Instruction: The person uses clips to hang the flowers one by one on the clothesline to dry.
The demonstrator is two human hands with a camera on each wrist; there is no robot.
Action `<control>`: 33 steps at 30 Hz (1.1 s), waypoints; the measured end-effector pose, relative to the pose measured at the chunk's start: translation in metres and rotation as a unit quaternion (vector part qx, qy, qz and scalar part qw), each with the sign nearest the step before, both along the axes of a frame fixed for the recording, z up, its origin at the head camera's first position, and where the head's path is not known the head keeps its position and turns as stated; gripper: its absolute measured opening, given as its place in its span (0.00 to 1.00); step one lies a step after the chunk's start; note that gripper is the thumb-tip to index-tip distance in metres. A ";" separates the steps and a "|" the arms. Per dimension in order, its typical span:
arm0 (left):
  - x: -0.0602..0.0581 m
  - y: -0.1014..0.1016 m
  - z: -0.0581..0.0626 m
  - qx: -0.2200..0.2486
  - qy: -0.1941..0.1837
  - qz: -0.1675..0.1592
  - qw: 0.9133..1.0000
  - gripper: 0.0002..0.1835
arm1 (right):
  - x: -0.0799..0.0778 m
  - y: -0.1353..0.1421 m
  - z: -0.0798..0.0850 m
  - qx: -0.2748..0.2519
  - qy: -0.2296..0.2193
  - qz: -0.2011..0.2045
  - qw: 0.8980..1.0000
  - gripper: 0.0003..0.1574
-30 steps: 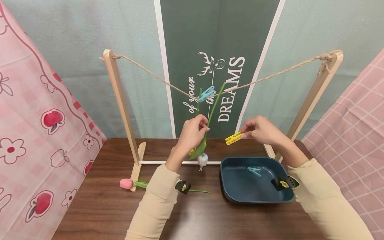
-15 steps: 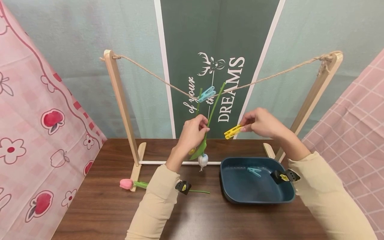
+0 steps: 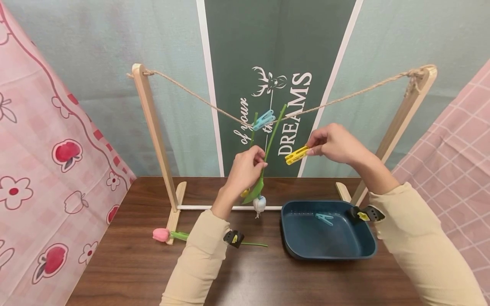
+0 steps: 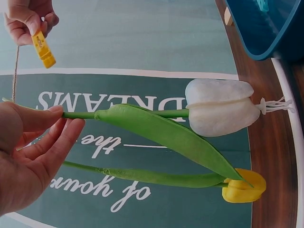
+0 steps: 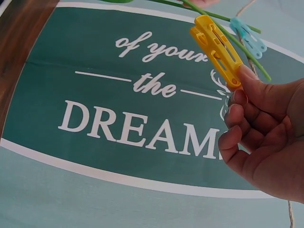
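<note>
My left hand (image 3: pixel 248 168) pinches the green stem of a white tulip (image 4: pixel 221 107), which hangs head down with its stem end reaching up by the rope (image 3: pixel 337 101). In my right hand (image 3: pixel 334 143) a yellow clothespin (image 3: pixel 296 155) is held by one end between thumb and fingers, to the right of that stem and below the rope. A light blue clothespin (image 3: pixel 264 120) is clipped on the rope at the stem of a yellow tulip (image 4: pixel 244 186), also upside down. The left hand hides part of that yellow tulip in the head view.
Two wooden posts (image 3: pixel 155 136) carry the rope, joined low down by a white rod (image 3: pixel 206 207). A dark blue basin (image 3: pixel 325 250) stands at the right, with a blue clothespin (image 3: pixel 324 218) inside. Left, a pink tulip (image 3: pixel 161 234) lies on the table (image 3: pixel 126 263), partly under the left sleeve.
My right hand has risen with the yellow clothespin, coming nearer the rope's height. The left hand and the white tulip stay almost still.
</note>
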State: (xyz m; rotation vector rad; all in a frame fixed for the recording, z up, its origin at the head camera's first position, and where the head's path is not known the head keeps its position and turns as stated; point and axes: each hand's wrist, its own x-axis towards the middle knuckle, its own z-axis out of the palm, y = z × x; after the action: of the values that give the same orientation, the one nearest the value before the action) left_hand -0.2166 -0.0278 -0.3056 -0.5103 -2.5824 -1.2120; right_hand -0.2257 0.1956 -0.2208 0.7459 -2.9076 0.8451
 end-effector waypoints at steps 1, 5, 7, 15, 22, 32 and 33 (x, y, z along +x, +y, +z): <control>0.000 0.000 0.000 0.000 0.000 0.000 1.000 0.07 | 0.000 0.000 0.001 -0.002 0.002 -0.003 1.000 0.02; 0.000 0.000 0.000 -0.002 0.001 -0.001 1.000 0.07 | -0.001 -0.001 0.007 -0.004 0.007 -0.014 1.000 0.02; 0.000 0.000 0.001 -0.001 0.001 -0.001 1.000 0.07 | -0.001 -0.001 0.010 -0.003 0.008 -0.019 1.000 0.02; -0.001 0.000 0.000 0.004 -0.006 0.003 1.000 0.07 | -0.003 -0.005 0.025 -0.009 0.018 -0.036 0.999 0.02; -0.001 0.001 0.001 0.005 -0.013 0.001 1.000 0.07 | -0.007 -0.008 0.037 -0.021 0.040 -0.044 0.998 0.02; 0.000 0.002 0.002 0.004 -0.013 0.002 1.000 0.07 | -0.010 -0.012 0.051 -0.023 0.058 -0.074 0.995 0.04; 0.000 0.002 0.002 0.004 -0.013 0.002 1.000 0.07 | -0.010 -0.012 0.052 -0.024 0.059 -0.076 0.995 0.05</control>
State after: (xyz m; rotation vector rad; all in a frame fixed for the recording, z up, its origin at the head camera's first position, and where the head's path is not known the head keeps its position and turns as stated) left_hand -0.2163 -0.0261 -0.3033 -0.4905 -2.5981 -1.2336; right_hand -0.2361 0.1833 -0.1689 0.5412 -2.7871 0.8228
